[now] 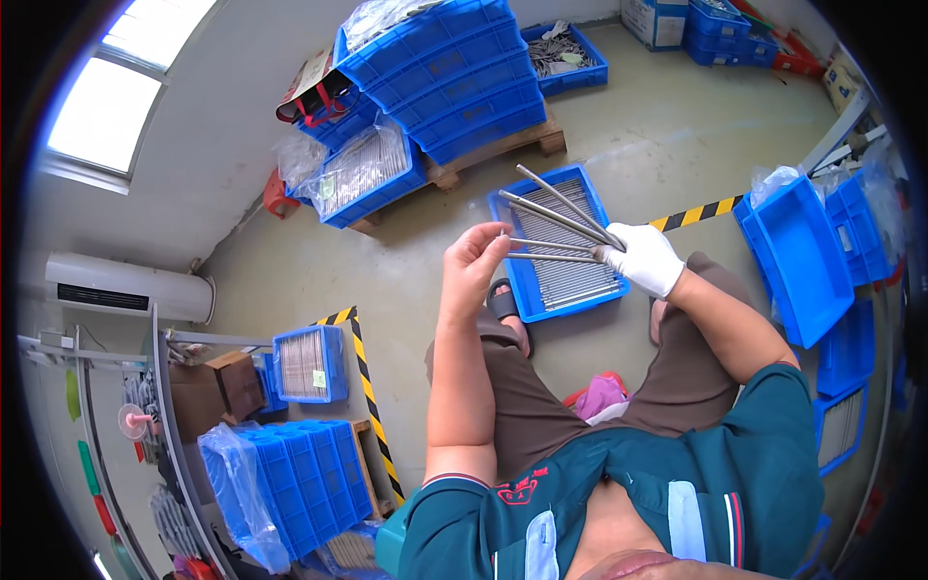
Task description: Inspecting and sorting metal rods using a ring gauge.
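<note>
Several thin grey metal rods (pixel 551 217) fan out from my right hand (pixel 643 259), which wears a white glove and is closed around their near ends. My left hand (pixel 474 259) is bare, its thumb and fingers pinched at the far tip of one metal rod (pixel 543 244). Another rod runs just below that one. Both hands are above a blue plastic crate (pixel 572 309) on the floor between my feet. Similar rods (pixel 572 278) lie side by side inside it, partly hidden by the held ones.
Stacked blue crates (pixel 474 87) stand on a wooden pallet (pixel 503 155) ahead. More crates (pixel 309 464) are at the lower left, near striped floor tape (pixel 372 416). To the right, a tilted blue crate (pixel 797 261) leans beside others. A pink-purple bundle (pixel 601 396) lies between my legs.
</note>
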The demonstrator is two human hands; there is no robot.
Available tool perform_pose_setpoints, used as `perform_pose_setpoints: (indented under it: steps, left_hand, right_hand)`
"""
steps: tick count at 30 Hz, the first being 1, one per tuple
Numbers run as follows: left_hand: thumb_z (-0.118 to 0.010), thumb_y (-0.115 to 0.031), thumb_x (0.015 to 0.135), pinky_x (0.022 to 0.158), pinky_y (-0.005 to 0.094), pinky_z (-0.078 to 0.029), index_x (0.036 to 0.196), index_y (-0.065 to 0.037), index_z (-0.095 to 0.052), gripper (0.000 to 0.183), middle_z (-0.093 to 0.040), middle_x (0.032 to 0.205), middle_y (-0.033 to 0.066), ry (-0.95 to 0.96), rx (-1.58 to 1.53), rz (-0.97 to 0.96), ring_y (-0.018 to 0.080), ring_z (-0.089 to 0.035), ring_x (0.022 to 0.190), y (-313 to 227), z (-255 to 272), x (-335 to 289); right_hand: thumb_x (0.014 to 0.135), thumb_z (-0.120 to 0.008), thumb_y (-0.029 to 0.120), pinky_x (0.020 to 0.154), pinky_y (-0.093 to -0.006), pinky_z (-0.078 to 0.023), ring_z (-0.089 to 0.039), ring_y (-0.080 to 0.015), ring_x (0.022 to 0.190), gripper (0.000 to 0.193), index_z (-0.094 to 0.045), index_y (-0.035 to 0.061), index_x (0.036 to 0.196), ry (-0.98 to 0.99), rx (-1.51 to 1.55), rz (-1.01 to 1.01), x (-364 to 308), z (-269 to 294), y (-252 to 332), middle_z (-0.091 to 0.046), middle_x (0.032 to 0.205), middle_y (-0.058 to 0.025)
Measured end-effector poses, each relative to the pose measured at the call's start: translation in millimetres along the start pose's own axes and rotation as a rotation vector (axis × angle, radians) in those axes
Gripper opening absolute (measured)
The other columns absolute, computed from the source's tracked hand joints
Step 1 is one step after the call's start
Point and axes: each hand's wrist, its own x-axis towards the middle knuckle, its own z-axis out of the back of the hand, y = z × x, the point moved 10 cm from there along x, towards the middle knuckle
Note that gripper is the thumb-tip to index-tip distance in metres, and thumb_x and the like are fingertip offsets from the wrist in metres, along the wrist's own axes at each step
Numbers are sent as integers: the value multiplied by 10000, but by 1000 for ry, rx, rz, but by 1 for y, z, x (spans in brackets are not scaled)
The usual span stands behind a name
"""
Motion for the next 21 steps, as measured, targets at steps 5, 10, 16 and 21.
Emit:
perform_pose_setpoints:
  steps: [5, 10, 16, 21]
  left_hand:
    - [-586, -170, 904, 792, 272, -459, 1006, 21, -608, 218, -659, 852, 82, -210, 43, -64, 137, -613, 822, -9, 43, 1]
    - [-598, -234, 902, 787, 259, -440, 1017, 7, -609, 267, -670, 834, 81, -207, -80, 13, 136, -608, 812, 7, 46, 6]
    - [-607, -220, 894, 824, 295, -449, 1069, 13, -604, 292, -667, 901, 86, 104, -198, 45, 173, -634, 832, 5, 0, 8]
    - [-627, -173, 875, 833, 302, -456, 1069, 20, -607, 274, -663, 942, 90, 120, -219, 45, 186, -639, 859, 4, 1, 3]
  right_hand:
    - [846, -597, 327, 587, -421, -459, -588, -351, 656, 235, -588, 95, 816, -112, -174, -11, -2, 24, 7, -606, 697, -143]
    - [901, -576, 333, 469, -234, -391, -477, -71, 494, 293, -569, 63, 786, 211, 532, -313, -7, -20, -28, -508, 569, 5]
    - [884, -594, 374, 400, -182, -313, -431, -35, 433, 298, -550, 101, 771, 577, 758, -468, -28, -46, -5, -537, 582, 4]
    - [890, -588, 365, 384, -188, -291, -396, -37, 410, 294, -556, 88, 793, 629, 793, -503, -31, -53, -7, -529, 581, 1]
